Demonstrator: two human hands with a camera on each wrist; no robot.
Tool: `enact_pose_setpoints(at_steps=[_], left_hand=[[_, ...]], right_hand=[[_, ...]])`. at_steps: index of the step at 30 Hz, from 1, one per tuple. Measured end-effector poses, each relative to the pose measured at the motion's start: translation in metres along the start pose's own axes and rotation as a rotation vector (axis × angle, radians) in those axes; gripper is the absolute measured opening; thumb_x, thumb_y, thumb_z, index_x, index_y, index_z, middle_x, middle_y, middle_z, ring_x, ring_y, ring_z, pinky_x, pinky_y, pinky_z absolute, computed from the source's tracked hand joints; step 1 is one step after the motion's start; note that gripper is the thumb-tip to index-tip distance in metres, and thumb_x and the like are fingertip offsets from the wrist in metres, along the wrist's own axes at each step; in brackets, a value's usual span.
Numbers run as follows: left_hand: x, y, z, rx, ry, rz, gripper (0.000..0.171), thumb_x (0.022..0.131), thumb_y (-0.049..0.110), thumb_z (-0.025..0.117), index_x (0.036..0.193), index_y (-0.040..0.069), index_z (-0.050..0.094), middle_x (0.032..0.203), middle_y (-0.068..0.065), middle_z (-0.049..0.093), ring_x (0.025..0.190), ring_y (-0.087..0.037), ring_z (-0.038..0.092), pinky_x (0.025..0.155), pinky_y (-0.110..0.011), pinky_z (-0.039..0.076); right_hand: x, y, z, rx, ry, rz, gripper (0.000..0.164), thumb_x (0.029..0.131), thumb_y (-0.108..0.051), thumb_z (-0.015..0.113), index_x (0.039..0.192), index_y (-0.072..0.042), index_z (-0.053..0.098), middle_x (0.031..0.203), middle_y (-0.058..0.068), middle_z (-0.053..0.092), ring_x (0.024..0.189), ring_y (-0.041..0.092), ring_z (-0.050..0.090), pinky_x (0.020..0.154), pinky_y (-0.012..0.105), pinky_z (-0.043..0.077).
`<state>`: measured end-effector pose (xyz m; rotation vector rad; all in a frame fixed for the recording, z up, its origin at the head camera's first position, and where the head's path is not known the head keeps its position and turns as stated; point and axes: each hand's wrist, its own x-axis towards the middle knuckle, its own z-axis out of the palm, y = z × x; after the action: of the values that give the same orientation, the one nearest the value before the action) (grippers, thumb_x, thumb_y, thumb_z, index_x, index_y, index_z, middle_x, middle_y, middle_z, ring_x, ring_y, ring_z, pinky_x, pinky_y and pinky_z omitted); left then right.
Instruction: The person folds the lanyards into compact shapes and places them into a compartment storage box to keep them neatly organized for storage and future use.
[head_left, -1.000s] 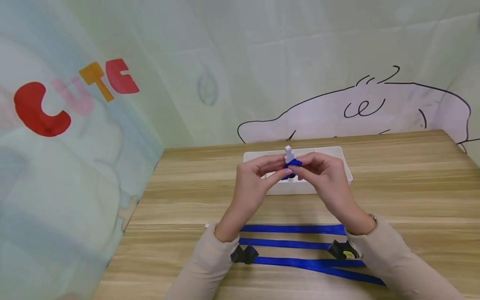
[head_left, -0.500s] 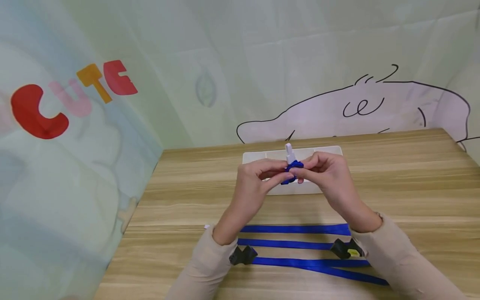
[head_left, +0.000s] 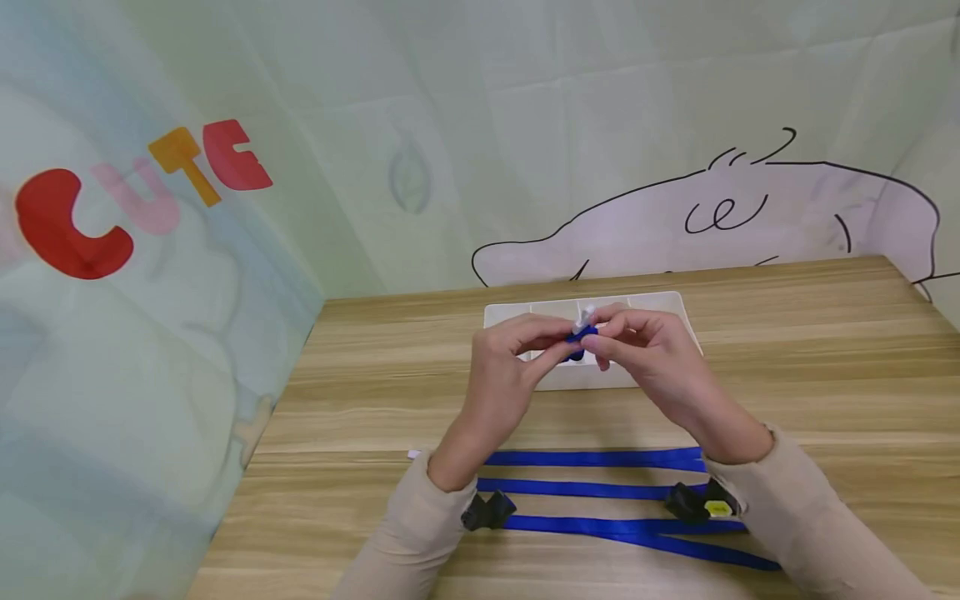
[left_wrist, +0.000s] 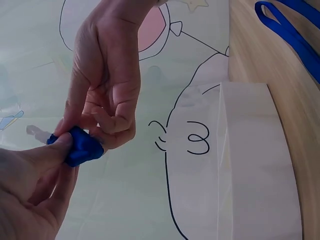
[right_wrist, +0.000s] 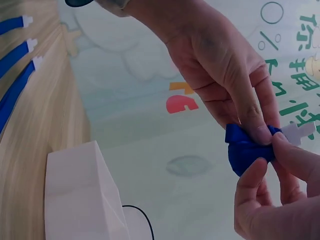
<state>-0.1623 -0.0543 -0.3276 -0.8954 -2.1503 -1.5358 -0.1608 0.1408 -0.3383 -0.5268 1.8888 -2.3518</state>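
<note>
In the head view, both hands meet over a white tray (head_left: 588,380) and hold a blue lanyard (right_wrist: 246,154) bunched into a small wad. My left hand (head_left: 497,375) pinches its left side between thumb and fingers. From the right, my right hand (head_left: 663,367) pinches the same wad, its thumb on the blue ribbon. A white plastic clip (right_wrist: 299,134) sticks out of the wad on the side away from the person. Much of the ribbon is hidden behind the fingers. The left wrist view shows the folded blue ribbon (left_wrist: 84,149) between both hands.
Several blue lanyards (head_left: 588,459) lie stretched side by side across the wooden table (head_left: 360,400), nearer the person. White end pieces (right_wrist: 32,45) show at their left ends. Black cameras are strapped to both wrists. A printed cloth backdrop (head_left: 405,100) rises behind the table.
The white clip stood up tall above the wad; now it tilts right and shows less. The right hand's fingers have shifted up beside the clip, while the left hand stays nearly in place.
</note>
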Motion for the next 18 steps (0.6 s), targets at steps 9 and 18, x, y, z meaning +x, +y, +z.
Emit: enact_pose_setpoints(at_steps=[9,18], left_hand=[[0.002,-0.002,-0.008,-0.108,-0.071,-0.126,0.017,0.085,0.003,0.078,0.101,-0.001,0.076,0.095,-0.009,0.075,0.082,-0.013,0.071,0.076,-0.032,0.060],[0.005,-0.005,-0.011,-0.192,-0.089,-0.210,0.014,0.084,-0.001,0.078,0.097,-0.003,0.076,0.094,-0.011,0.075,0.079,-0.017,0.073,0.073,-0.034,0.060]], right_hand=[[0.008,0.003,-0.007,0.068,-0.132,0.014,0.020,0.094,0.005,0.064,0.085,-0.009,0.075,0.098,0.006,0.067,0.080,0.021,0.058,0.078,0.026,0.053],[0.011,0.001,-0.006,-0.072,-0.044,0.062,0.009,0.090,0.001,0.072,0.092,-0.007,0.075,0.088,0.007,0.069,0.072,0.020,0.061,0.070,0.025,0.054]])
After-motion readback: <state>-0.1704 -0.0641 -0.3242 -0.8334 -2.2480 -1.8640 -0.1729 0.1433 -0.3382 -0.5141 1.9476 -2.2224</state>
